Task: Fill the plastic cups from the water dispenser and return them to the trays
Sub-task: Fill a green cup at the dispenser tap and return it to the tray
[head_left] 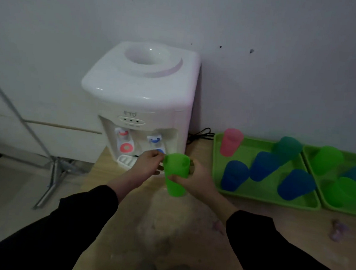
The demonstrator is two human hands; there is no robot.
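A white water dispenser point(141, 101) stands on the floor against the wall, with a red tap point(123, 135) and a blue tap point(155, 141). My right hand point(192, 177) grips a green plastic cup point(175, 174) upright, just right of the blue tap and in front of the drip tray point(125, 160). My left hand point(147, 164) has its fingers curled at the cup's left rim, close under the blue tap. Two green trays point(216, 151) point(308, 155) to the right hold upturned cups: pink point(230, 142), blue point(233, 175), teal and green.
A metal stand with splayed legs point(51, 167) rises at the left, beside a white cabinet point(44, 123). A black cable point(201, 133) runs behind the dispenser. The floor is light wood, with small purplish stains point(338, 229) at the right.
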